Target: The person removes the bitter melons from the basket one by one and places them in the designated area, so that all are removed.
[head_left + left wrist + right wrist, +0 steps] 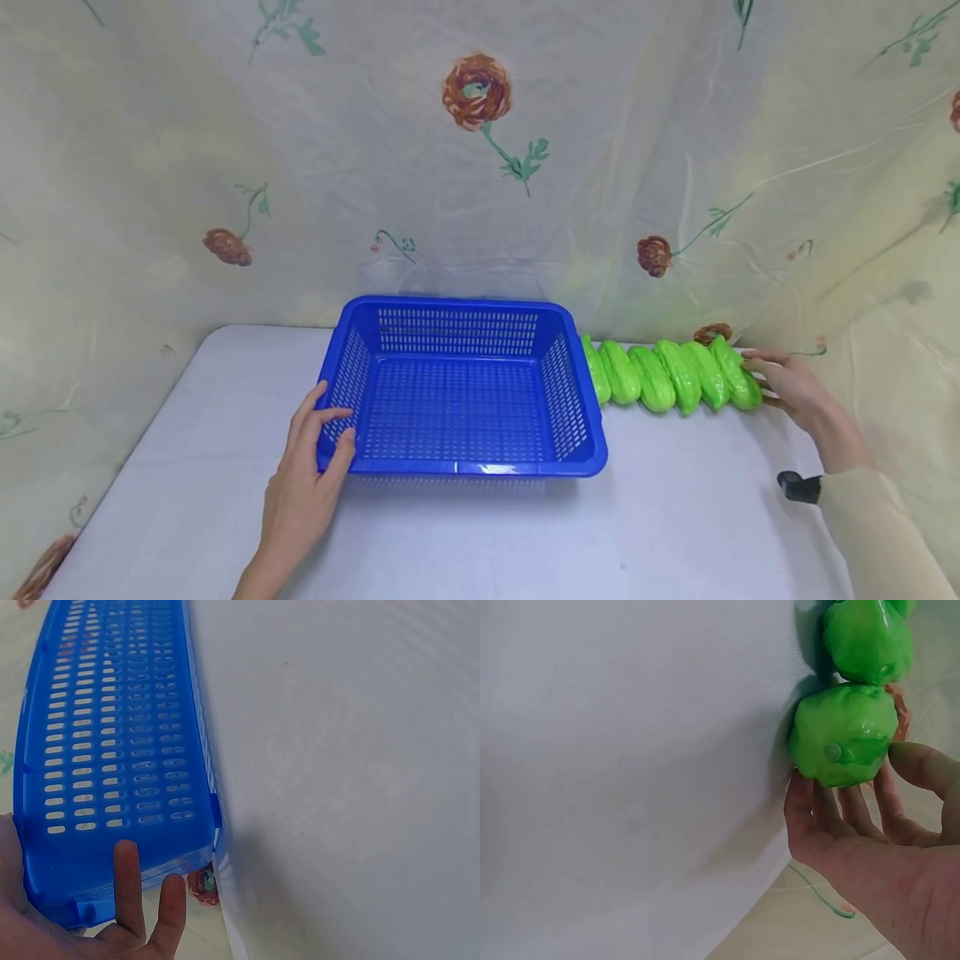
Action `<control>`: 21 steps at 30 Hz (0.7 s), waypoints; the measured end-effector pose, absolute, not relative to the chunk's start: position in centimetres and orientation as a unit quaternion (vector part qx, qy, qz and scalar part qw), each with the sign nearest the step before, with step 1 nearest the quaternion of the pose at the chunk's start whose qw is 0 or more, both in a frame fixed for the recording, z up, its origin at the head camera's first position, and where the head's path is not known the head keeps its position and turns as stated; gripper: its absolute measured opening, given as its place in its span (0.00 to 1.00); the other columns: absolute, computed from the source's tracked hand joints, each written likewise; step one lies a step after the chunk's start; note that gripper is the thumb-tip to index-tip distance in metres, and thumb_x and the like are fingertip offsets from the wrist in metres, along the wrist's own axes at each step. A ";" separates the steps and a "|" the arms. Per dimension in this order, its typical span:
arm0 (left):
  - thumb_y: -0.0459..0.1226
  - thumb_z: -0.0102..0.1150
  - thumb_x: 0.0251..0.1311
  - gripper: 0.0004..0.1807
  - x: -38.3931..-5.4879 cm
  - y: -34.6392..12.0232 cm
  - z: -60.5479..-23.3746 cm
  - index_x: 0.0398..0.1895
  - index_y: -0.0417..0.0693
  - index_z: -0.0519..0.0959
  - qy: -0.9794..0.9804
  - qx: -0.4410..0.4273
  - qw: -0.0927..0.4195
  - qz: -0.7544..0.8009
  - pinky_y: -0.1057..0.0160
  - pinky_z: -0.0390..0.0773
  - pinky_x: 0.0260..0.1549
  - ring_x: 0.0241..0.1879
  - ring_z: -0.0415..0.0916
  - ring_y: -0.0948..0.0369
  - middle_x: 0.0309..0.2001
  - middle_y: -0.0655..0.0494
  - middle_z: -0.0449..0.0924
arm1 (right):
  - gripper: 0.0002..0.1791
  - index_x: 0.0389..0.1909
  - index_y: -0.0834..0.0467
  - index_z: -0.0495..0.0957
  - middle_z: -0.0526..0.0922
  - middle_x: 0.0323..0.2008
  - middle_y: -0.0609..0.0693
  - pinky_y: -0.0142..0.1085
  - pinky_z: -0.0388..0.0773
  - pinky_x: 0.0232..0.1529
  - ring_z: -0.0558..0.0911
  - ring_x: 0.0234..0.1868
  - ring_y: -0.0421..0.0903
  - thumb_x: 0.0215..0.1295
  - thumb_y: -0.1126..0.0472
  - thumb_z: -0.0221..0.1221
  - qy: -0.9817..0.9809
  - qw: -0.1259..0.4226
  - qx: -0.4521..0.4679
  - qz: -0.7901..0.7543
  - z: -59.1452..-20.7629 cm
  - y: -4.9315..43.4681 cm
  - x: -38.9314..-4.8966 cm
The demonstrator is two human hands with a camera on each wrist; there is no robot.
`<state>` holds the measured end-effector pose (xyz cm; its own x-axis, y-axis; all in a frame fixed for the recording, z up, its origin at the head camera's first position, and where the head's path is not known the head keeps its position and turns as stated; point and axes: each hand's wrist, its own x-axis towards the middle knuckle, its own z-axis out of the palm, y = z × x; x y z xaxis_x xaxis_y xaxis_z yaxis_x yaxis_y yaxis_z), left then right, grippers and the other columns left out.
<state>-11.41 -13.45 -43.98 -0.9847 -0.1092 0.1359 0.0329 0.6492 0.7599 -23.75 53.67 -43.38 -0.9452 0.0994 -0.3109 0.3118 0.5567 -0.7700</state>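
Observation:
My left hand (303,492) holds the left side of a blue plastic basket (465,468), its thumb and a finger over the rim near the front corner. In the left wrist view, two fingers (127,885) extend alongside the slotted wall. To the basket's right, several glossy, bumpy green bitter gourds (651,379) lie side by side in a row. My right hand (798,390) is at the far right end of the row, thumb and fingers around the last bitter gourd (844,735). In the right wrist view, its rounded end with a small stem nub faces the camera.
A white-covered table (675,517) lies under everything. Flowered cloth (585,167) hangs behind it and at both sides, near the table's back edge. The leftmost gourd (595,375) is partly hidden by the basket's right rim. A dark strap piece (799,487) juts from the right sleeve.

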 end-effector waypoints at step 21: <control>0.50 0.49 0.83 0.19 -11.4 -13.4 -44.0 0.68 0.57 0.75 -0.908 0.022 0.081 -0.410 0.58 0.76 0.31 0.74 0.74 0.37 0.88 0.62 0.51 | 0.24 0.65 0.59 0.73 0.78 0.50 0.35 0.22 0.81 0.40 0.77 0.38 0.17 0.85 0.45 0.44 0.859 -0.070 0.198 -0.466 -44.6 51.5 -22.2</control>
